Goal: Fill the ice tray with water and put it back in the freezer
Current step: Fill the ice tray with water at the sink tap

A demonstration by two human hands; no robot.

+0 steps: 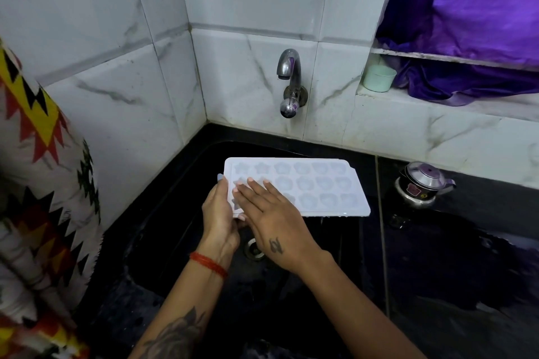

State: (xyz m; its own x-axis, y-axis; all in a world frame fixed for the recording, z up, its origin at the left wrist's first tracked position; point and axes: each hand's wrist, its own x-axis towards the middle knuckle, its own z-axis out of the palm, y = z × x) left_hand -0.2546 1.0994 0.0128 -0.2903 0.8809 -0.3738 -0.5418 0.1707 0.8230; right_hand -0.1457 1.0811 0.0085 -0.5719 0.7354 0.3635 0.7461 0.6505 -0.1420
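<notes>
A white ice tray [318, 183] with star and flower shaped cells is held level over the black sink [175, 183], below the wall tap [288, 79]. My left hand [218, 218] grips the tray's left end, thumb on top and fingers under it. My right hand [271, 216] lies flat on the tray's left cells with straight fingers. No water runs from the tap. Drops hang along the tray's front edge.
A small steel kettle [420, 183] stands on the black counter right of the sink. A mint green cup [379, 77] sits on the tiled ledge beside purple cloth [472, 38]. A patterned cloth [38, 183] hangs at the left. The drain [253, 248] shows under my hands.
</notes>
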